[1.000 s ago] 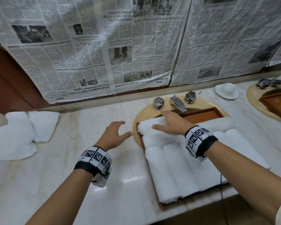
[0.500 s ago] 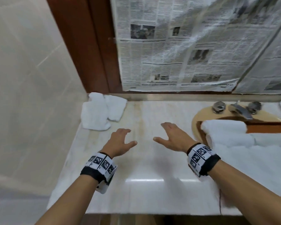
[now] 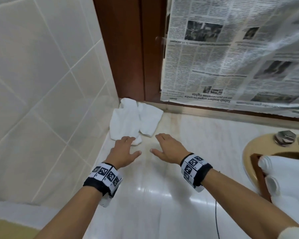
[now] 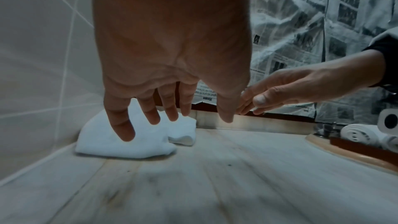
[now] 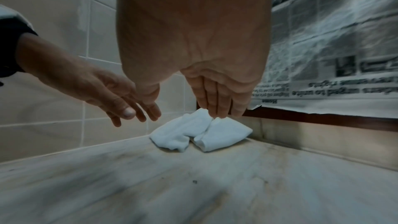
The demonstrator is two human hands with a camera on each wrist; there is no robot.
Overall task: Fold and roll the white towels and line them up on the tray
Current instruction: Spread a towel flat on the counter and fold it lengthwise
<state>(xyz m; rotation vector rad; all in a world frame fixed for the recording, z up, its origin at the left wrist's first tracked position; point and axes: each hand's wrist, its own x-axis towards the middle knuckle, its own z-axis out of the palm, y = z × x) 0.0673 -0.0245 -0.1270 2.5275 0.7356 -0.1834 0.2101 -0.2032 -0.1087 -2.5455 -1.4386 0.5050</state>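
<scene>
Above the marble surface [image 3: 145,195], we hold our left hand [image 3: 123,152] and right hand [image 3: 169,149] over loose towels [image 3: 133,121], fingers [image 4: 120,122] apart, gripping nothing.

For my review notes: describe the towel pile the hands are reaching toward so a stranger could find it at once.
Follow the marble counter to its far left corner, where the tiled wall meets the wooden frame. The loose towels lie there, just beyond the left hand. Unlike the rolled towels on the tray, they are flat and crumpled.

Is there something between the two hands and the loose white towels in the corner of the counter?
Nothing visible: only bare counter lies between the left hand, the right hand and the loose towels.
</scene>
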